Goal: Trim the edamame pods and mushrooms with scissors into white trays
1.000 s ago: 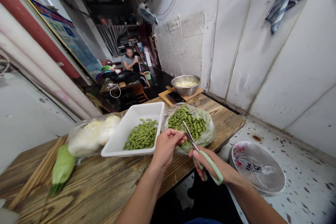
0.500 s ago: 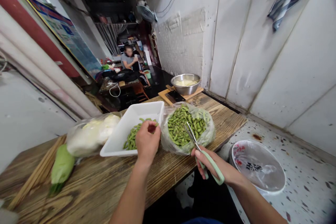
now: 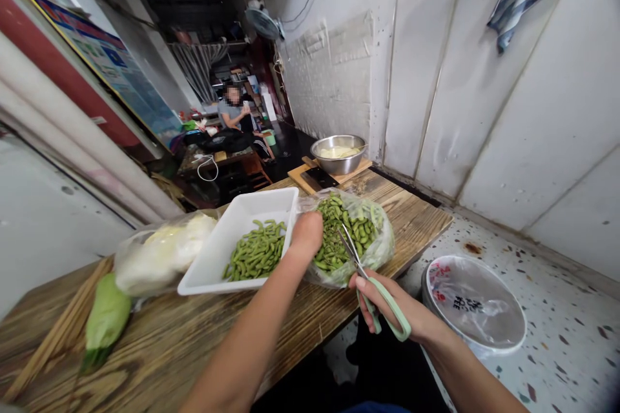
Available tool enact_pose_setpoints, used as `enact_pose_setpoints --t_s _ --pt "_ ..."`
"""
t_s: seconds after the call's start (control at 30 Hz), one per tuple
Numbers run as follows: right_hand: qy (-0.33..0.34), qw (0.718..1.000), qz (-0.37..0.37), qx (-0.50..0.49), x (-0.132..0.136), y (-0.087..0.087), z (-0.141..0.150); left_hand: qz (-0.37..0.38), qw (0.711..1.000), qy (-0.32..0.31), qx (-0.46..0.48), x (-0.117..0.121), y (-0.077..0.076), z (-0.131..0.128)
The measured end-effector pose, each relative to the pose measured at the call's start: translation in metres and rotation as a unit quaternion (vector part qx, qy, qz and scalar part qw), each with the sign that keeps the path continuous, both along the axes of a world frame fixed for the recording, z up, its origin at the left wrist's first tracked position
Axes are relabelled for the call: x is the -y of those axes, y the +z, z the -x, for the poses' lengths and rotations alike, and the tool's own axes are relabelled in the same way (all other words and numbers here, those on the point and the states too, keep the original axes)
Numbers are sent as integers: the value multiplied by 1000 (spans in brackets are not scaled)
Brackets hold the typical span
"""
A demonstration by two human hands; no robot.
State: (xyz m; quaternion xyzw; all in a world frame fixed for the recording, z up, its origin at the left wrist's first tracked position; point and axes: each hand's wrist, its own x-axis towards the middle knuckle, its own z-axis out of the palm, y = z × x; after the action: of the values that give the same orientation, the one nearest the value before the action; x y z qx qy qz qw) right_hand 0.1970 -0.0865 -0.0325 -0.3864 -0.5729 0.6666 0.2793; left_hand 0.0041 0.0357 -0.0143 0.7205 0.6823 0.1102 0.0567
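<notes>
My left hand (image 3: 309, 233) is over the left edge of a clear plastic bag (image 3: 385, 248) filled with green edamame pods (image 3: 361, 232); its fingers are hidden behind the back of the hand. My right hand (image 3: 375, 300) grips scissors (image 3: 394, 310) with pale green handles. Their blades point up and away over the near side of the bag, slightly apart. Left of the bag stands a white plastic tray (image 3: 206, 274), with a heap of edamame pods (image 3: 256, 251) lying inside.
On the wooden table (image 3: 194, 348) lie a pale green gourd (image 3: 107, 316), wooden sticks (image 3: 62, 326) and a bagged whitish vegetable (image 3: 162, 255). Behind are a steel bowl (image 3: 339, 155), a cutting board (image 3: 298, 175) and a cleaver (image 3: 320, 177). A lined bin (image 3: 477, 303) stands right; a person (image 3: 235, 113) sits further back.
My left hand has moved right, from above the white tray to the bag of pods. The right hand still holds the scissors in nearly the same place.
</notes>
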Motion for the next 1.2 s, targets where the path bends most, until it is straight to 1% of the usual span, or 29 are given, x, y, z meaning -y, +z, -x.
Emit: enact_pose_setpoints --t_s 0.13,0.23,0.27,0.3,0.33,0.37,0.43,0.5,0.53,0.6,0.73,0.83,0.97,1.03,1.1,1.13,1.2 --pt "4 1000 -2 3 -1 1 -1 16 1000 13 -1 -3 4 4" --pt "8 1000 -11 10 -2 3 -2 9 1000 14 10 8 9 8" --pt "6 1000 -18 17 -2 3 -3 -4 999 9 31 15 10 9" --pt "3 999 -28 27 -2 3 -4 -15 997 2 75 23 11 10" --pt "-4 998 -43 43 -2 3 -5 -17 990 -7 140 32 11 10" --pt "-9 996 -61 63 -2 3 -6 -8 975 -15 223 42 11 10" --pt "-17 990 -103 99 -2 3 -9 30 921 -13 388 60 11 8" --pt "-17 983 -142 117 -1 4 -10 62 874 8 483 75 10 5" --pt "-15 980 -159 121 -1 5 -10 65 860 19 506 80 10 4" --pt "-12 973 -189 134 0 8 -8 58 848 29 526 87 12 1" --pt "-13 960 -224 166 0 13 -4 44 847 26 529 92 16 0" --pt "-11 957 -227 179 1 13 -3 47 840 32 539 95 15 1" --pt "-10 959 -216 184 0 11 -3 62 826 44 559 96 10 1" --pt "-15 961 -212 179 0 8 -3 69 811 53 578 95 9 0" --pt "-16 965 -199 171 -2 6 -3 73 790 63 606 94 9 -2" --pt "-13 969 -182 165 -2 4 -3 71 776 66 624 93 9 -2" --pt "3 983 -123 138 -3 2 -3 59 738 69 668 92 10 -3"
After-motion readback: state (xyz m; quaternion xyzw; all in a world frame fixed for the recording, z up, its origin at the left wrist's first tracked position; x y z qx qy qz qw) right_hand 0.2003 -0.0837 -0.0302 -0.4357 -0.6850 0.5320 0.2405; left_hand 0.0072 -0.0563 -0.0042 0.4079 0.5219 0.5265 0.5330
